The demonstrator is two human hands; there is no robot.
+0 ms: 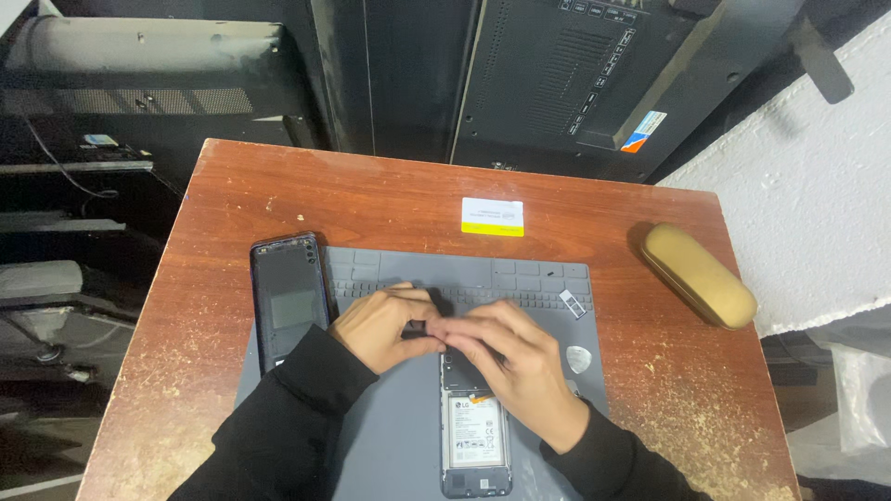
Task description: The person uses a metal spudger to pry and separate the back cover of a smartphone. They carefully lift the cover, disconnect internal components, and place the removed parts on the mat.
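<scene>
Item: opened phone [475, 436], back removed, pale battery exposed, lying flat at the 6 o'clock edge of a grey work mat [390, 436]. Long axis runs 12 to 6 o'clock; upper end points to 12 and is covered by the hands, lower end nearly reaches the bottom of the view.

Left hand [380, 327]: fingers curled, pinching a small dark part at the phone's upper end; what the part is cannot be told. Right hand [515, 357]: laid over the upper phone body, fingertips meeting those of the left hand. Hands together, both in black sleeves.

Surroundings on the worn reddish-brown surface [278, 186]:
- Black back cover [290, 301], at 9 o'clock of the hands, just beside the left wrist, long axis parallel to the phone, partly on the mat.
- Grey triangular pick [578, 358], at 3 o'clock, near the right hand.
- Small metal tray piece [573, 303], at 2 o'clock on the mat's ribbed strip.
- White and yellow card [493, 216], at 12 o'clock, beyond the mat.
- Tan oblong case [698, 275], at 2 o'clock, well apart.
- Dark screen backs [575, 74] stand behind the far edge.
</scene>
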